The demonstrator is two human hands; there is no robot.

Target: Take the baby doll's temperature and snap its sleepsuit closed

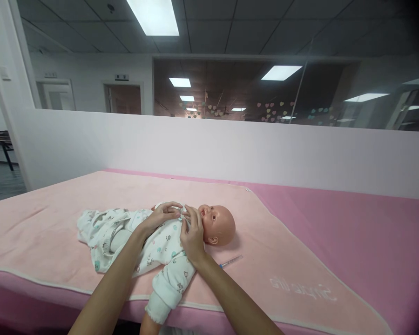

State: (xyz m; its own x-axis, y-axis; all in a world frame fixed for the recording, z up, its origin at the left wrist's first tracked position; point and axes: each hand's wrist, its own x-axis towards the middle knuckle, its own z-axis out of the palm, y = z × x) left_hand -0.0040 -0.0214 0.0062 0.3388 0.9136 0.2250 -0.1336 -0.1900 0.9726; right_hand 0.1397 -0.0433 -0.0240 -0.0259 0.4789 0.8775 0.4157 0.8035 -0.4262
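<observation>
A baby doll (222, 226) lies on its back with its head to the right, dressed in a white patterned baby outfit (162, 244). My left hand (164, 215) reaches over the chest, its fingers bent and pinching the front of the outfit below the neck. From the head side, my right hand (192, 232) meets it there, with thumb and fingers closed on the cloth near the collar. The fingertips of both hands almost touch, close to a small fastener on the outfit. One doll arm hangs over the front edge in its sleeve.
Under the doll is a peach blanket (275, 260) on a pink padded surface (352, 228). A thermometer-like stick (232, 261) with a blue end lies beside my right forearm. Behind the surface stands a low white wall (230, 149) with glass above it.
</observation>
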